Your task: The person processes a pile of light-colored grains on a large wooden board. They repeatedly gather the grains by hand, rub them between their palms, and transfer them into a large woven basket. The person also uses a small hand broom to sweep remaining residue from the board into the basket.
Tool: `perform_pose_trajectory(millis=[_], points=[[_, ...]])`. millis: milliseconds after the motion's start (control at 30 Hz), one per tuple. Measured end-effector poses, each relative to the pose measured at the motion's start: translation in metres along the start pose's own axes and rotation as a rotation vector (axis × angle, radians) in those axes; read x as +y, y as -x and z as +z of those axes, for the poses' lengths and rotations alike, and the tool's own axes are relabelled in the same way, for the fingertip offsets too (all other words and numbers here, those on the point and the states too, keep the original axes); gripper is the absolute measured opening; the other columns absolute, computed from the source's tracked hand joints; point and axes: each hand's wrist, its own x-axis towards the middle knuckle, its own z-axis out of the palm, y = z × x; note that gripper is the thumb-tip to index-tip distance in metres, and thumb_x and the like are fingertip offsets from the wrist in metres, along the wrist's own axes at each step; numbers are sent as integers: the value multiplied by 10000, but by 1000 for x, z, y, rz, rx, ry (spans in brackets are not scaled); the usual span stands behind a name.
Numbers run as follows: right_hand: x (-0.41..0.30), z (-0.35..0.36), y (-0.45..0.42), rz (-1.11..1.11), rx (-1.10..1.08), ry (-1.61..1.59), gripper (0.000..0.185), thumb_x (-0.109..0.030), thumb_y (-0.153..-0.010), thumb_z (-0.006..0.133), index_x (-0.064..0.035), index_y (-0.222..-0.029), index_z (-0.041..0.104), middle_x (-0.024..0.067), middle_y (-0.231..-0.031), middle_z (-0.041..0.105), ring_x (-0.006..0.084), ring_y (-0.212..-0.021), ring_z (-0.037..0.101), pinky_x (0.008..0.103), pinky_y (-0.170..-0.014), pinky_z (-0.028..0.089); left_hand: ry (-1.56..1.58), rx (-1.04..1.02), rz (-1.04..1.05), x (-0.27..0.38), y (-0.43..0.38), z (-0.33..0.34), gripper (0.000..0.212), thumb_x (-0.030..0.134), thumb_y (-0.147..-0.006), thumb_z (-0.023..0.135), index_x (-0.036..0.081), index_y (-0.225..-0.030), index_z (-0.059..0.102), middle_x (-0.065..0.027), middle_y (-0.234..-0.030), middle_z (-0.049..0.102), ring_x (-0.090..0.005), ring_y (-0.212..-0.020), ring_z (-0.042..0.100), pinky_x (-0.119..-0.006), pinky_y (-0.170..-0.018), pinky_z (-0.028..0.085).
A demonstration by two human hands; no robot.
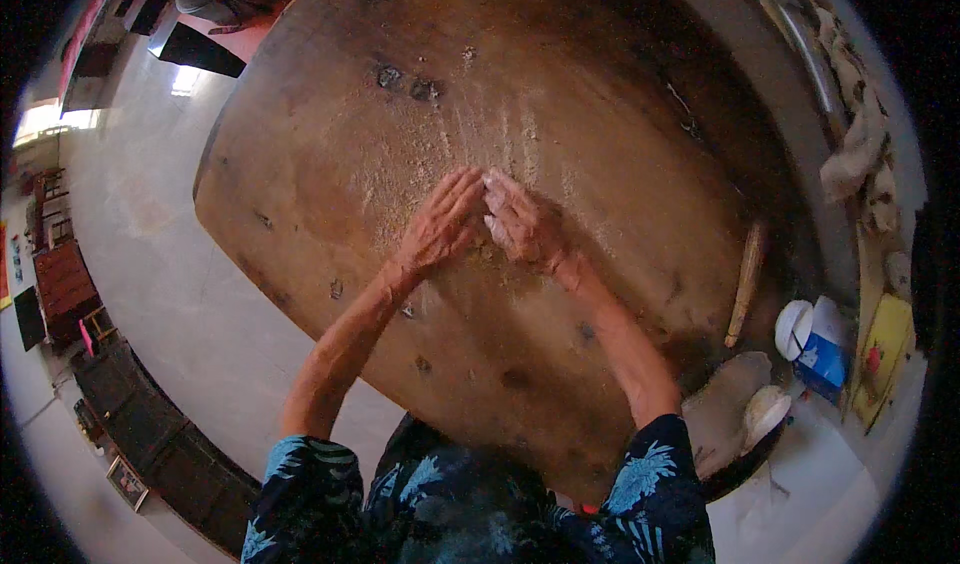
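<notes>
My left hand [444, 222] lies palm down over a wooden board or tabletop [315, 136], its fingers pointing up and inward. Beside it, fingertips close to its fingertips, is my right hand [521, 222], with pale, powdery matter on its fingers and thumb. Whether anything small is under the palms is hidden. Pale crumbs and streaks of powder, perhaps flour or dough scraps [405, 181], are spread on the wood around and above both hands.
A wooden rolling pin [745, 286] lies at the right. Near the lower right are a bag [724, 402], a white bowl-like thing [766, 414], a blue and white package [821, 361] and a yellow box-like object [883, 361]. Dark sofa-like furniture [150, 429] stands beyond the floor at left.
</notes>
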Motion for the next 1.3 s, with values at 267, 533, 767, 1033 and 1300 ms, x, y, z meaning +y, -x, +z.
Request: perform_pose_trajectory(millis=[267, 533, 767, 1033, 1300], points=[[-6, -50, 38, 518, 355, -115, 319, -170, -980, 423, 4, -1175, 606, 172, -1283, 562, 313, -1226, 497, 398, -1041, 386, -237, 362, -380, 65, 79, 23, 832, 427, -837, 661, -7, -1447, 298, -247, -1527, 233, -431, -1427, 170, -549, -1144, 142], [-32, 5, 9, 128, 269, -29, 365, -219, -979, 394, -2, -1223, 556, 177, -1278, 546, 364, -1232, 471, 441, -1068, 353, -278, 331, -402, 58, 18, 46, 740, 377, -899, 593, -65, -1418, 303, -273, -1486, 282, -434, -1400, 230, -520, -1138, 205], [-68, 29, 9, 722, 461, -741, 506, -338, -1011, 283, 2, -1299, 523, 152, -1382, 492, 290, -1316, 417, 380, -1129, 273, 376, 634, -388, 84, -8, 64, 427, 83, -957, 514, 11, -1374, 456, -175, -1362, 510, -306, -1281, 473, -396, -1050, 393], [-107, 26, 15, 1034, 1005, -1562, 527, -455, -1006, 368, -38, -1248, 584, 88, -1288, 583, 236, -1187, 541, 375, -1040, 409, 1681, 665, -620, 99, 7, 52, 385, 223, -963, 550, -11, -1267, 566, -115, -1287, 573, -214, -1156, 549, -345, -999, 435], [-147, -11, 79, 1009, 1282, -1804, 364, -364, -1000, 448, -71, -1090, 644, 56, -1120, 657, 208, -1056, 606, 363, -952, 476, 1713, 557, -726, 179, 26, 66, 354, 223, -943, 592, -20, -1201, 612, -98, -1178, 629, -207, -1035, 610, -333, -905, 502]])
